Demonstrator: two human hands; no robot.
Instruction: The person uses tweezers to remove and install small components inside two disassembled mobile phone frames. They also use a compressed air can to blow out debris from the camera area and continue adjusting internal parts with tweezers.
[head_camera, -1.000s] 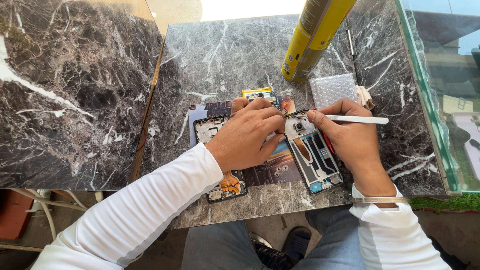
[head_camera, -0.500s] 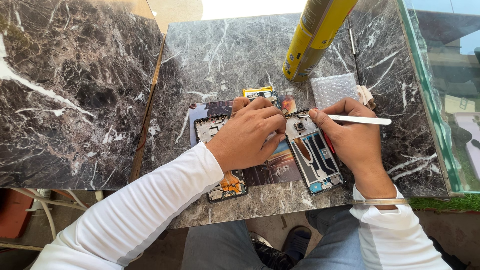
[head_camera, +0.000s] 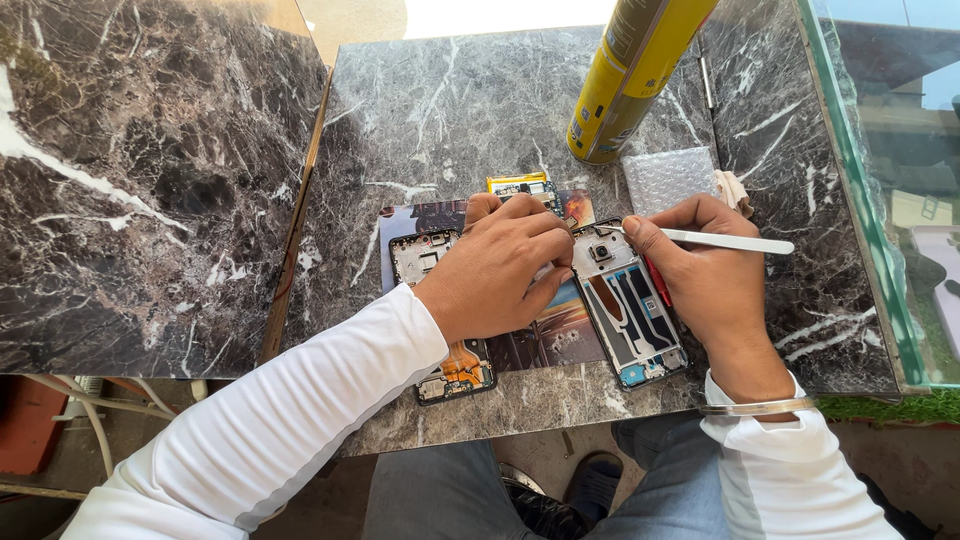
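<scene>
While your left hand (head_camera: 505, 262) lay curled over the top edge of the opened phone frame (head_camera: 630, 305), its fingers pressed together against that frame's upper left corner, your right hand (head_camera: 700, 275) pinched a pair of silver tweezers (head_camera: 725, 241) just to the frame's right, the tips reaching in at the frame's top near the camera cut-out. You had the frame lying flat and slightly tilted on a printed picture mat (head_camera: 545, 335), near the front edge of the dark marble table (head_camera: 440, 110). A second opened phone body (head_camera: 440, 310) lay to the frame's left, mostly under your left wrist. Behind the frame sat a small yellow-edged part (head_camera: 520, 186), a piece of bubble wrap (head_camera: 668, 177) and a leaning yellow spray can (head_camera: 635, 75). Right of the frame stood a glass counter edge (head_camera: 850, 190)
</scene>
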